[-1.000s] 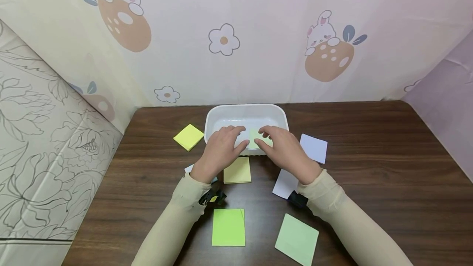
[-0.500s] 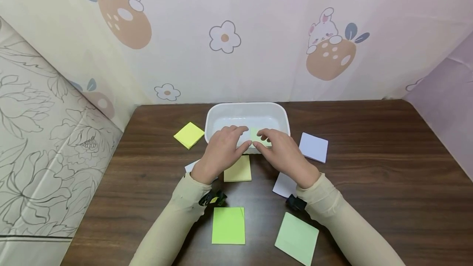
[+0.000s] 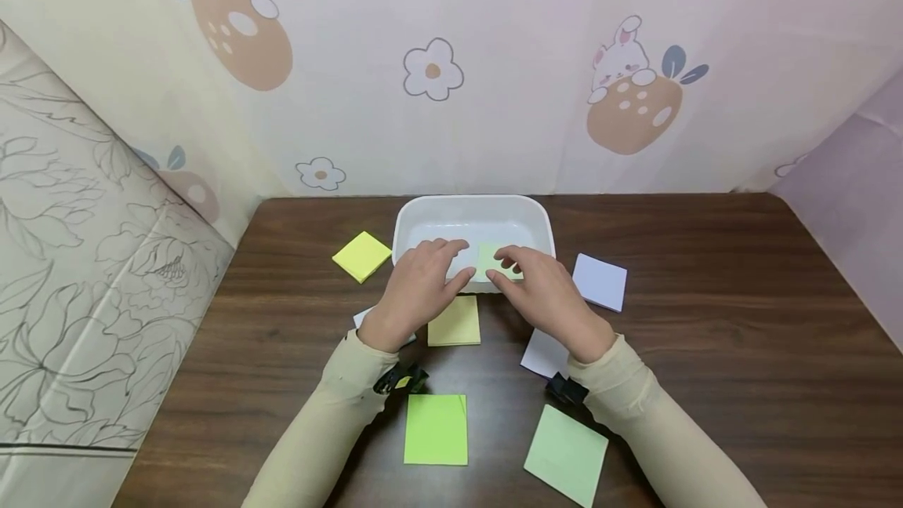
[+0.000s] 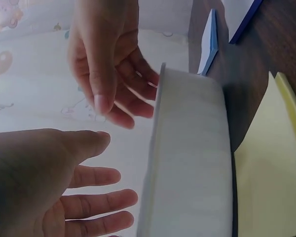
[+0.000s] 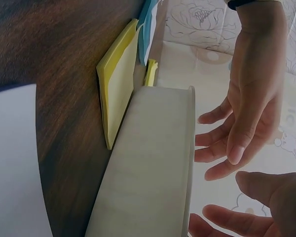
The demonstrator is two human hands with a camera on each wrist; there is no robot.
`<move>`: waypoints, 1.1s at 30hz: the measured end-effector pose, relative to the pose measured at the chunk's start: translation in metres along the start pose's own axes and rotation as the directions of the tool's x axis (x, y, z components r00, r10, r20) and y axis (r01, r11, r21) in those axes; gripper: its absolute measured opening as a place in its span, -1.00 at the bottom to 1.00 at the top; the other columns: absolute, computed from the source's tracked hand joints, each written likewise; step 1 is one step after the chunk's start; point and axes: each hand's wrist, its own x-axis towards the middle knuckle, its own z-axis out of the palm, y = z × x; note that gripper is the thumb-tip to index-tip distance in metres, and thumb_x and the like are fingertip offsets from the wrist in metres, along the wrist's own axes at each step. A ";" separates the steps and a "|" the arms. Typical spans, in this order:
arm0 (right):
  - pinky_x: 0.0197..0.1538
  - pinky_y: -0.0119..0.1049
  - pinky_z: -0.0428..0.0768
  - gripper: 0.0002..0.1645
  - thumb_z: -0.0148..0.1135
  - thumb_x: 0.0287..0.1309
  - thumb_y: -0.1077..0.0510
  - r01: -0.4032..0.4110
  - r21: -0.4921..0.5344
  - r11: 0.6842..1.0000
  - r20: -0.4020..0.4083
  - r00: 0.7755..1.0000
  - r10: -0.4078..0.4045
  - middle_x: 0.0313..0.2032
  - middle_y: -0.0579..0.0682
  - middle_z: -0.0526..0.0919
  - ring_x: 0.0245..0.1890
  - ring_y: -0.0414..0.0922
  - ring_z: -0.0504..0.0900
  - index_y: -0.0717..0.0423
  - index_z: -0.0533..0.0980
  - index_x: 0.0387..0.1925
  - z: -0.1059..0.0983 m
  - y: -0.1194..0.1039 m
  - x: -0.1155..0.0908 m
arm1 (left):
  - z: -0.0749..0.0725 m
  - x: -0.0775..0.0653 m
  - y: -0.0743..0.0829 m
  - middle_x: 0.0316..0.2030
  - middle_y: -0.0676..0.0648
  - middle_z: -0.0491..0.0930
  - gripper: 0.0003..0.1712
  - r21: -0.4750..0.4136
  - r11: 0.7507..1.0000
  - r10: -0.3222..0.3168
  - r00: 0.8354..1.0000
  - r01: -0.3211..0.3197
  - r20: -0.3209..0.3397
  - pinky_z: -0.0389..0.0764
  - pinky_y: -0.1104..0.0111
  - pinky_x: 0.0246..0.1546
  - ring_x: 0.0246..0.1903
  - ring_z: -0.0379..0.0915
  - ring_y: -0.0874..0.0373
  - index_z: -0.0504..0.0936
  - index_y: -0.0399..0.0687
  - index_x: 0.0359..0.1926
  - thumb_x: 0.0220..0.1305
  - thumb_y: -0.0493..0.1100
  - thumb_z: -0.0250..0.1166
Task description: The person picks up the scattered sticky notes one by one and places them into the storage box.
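Both hands hover over the near rim of a white plastic tub [image 3: 473,210] at the table's back edge. A pale green sticky note pad [image 3: 487,261] lies in the tub, partly covered by the right hand in the head view. My left hand [image 3: 419,281] holds nothing, its fingers loosely bent and the thumb pointing inward. Opposite it, my right hand [image 3: 546,288] is also relaxed, with a gap between the two thumbs. From the left wrist view, the fingers of both hands reach just above the tub's side wall [image 4: 187,158], apart from each other.
Around the tub lie a bright yellow pad [image 3: 362,257], a pale yellow pad [image 3: 455,322], and two whitish pads, one [image 3: 600,282] right of it and another [image 3: 543,353] under the right wrist. A lime pad [image 3: 436,429] and a mint pad [image 3: 567,455] lie nearer. A blue-edged pad [image 4: 207,44] is half hidden by the left wrist.
The thumbs came slightly closer together half a second ago and are now a little farther apart. Both hands stay over the tub, and the pads have not moved.
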 end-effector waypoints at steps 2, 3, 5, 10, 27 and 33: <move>-0.21 -0.09 0.54 -0.57 0.17 0.18 -0.06 0.002 0.001 1.000 0.001 1.000 -0.002 -0.24 0.02 0.66 -0.24 -0.05 0.64 0.14 0.57 -0.04 0.001 -0.001 0.000 | -0.003 -0.001 -0.002 -0.06 -0.06 0.62 -0.49 0.000 1.000 -0.012 1.000 0.012 -0.006 0.52 0.23 -0.23 -0.14 0.52 0.04 0.56 -0.05 0.12 0.27 0.12 0.13; -0.20 -0.09 0.55 -0.57 0.16 0.19 -0.06 0.005 0.001 1.000 0.001 1.000 -0.005 -0.23 0.03 0.66 -0.24 -0.05 0.64 0.14 0.57 -0.04 0.002 -0.001 0.000 | -0.004 -0.002 -0.004 -0.06 -0.06 0.62 -0.49 -0.001 1.000 -0.017 1.000 0.017 -0.012 0.52 0.23 -0.22 -0.14 0.52 0.04 0.56 -0.05 0.12 0.27 0.13 0.13; -0.20 -0.08 0.55 -0.57 0.16 0.19 -0.06 0.008 0.003 1.000 0.003 1.000 -0.008 -0.23 0.03 0.66 -0.24 -0.04 0.64 0.15 0.56 -0.04 0.003 -0.002 -0.001 | -0.007 -0.003 -0.006 -0.05 -0.06 0.62 -0.50 -0.006 1.000 -0.027 0.999 0.027 -0.025 0.52 0.23 -0.22 -0.15 0.52 0.04 0.55 -0.05 0.12 0.27 0.12 0.14; -0.20 -0.09 0.54 -0.55 0.14 0.20 -0.08 0.008 0.004 1.000 0.006 1.000 -0.008 -0.22 0.03 0.66 -0.24 -0.05 0.63 0.14 0.56 -0.03 0.003 -0.003 -0.001 | -0.011 -0.005 -0.013 -0.06 -0.06 0.62 -0.50 -0.019 0.999 -0.042 0.998 0.041 -0.043 0.52 0.24 -0.22 -0.16 0.52 0.04 0.55 -0.07 0.12 0.27 0.10 0.14; -0.18 -0.13 0.52 -0.56 0.15 0.19 -0.10 0.011 0.005 1.000 0.022 1.000 -0.011 -0.22 -0.03 0.64 -0.24 -0.11 0.58 0.10 0.56 -0.03 0.008 -0.014 0.000 | -0.020 -0.011 -0.036 -0.14 -0.09 0.64 -0.51 -0.068 0.989 -0.138 0.988 0.134 -0.065 0.50 0.20 -0.25 -0.17 0.50 0.03 0.55 -0.09 0.12 0.26 0.06 0.17; -0.18 -0.14 0.52 -0.54 0.13 0.21 -0.11 0.031 0.003 1.000 0.025 0.999 -0.031 -0.19 -0.01 0.64 -0.23 -0.12 0.58 0.11 0.55 0.00 0.012 -0.016 -0.002 | -0.022 -0.013 -0.044 -0.14 -0.09 0.63 -0.51 -0.060 0.987 -0.153 0.984 0.148 -0.089 0.50 0.21 -0.26 -0.18 0.50 0.03 0.56 -0.10 0.11 0.26 0.06 0.17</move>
